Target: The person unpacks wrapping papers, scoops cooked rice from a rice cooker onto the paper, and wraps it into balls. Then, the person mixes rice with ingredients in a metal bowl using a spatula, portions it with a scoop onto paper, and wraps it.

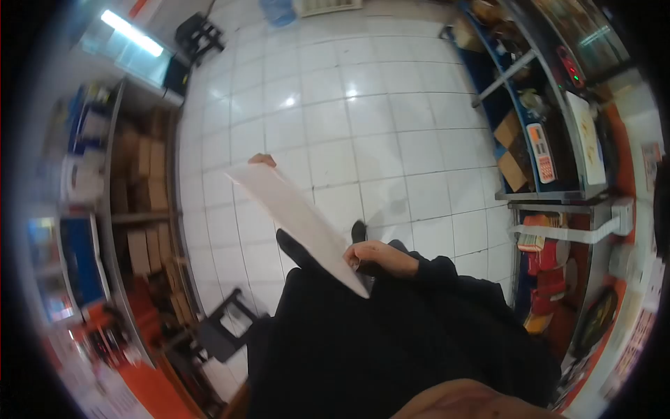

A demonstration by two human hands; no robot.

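A thin, whitish, slightly see-through sheet or flat bag (300, 220) stretches diagonally in front of my body, above the tiled floor. I cannot tell whether it is paper or plastic. My left hand (262, 160) shows only as a few curled fingers at its far upper end; the sheet hides the rest. At the near end, my right hand (380, 257) pinches the sheet's edge close to my dark clothing, with the fingers closed. The sheet tapers to a point by my lap.
On the left, shelving holds several cardboard boxes (148, 164). Black stools stand at lower left (227, 327) and far left (199, 36). A metal-framed rack (534, 195) lines the right, carrying an orange-and-white keypad device (540, 153). A blue water jug (278, 12) sits at the back.
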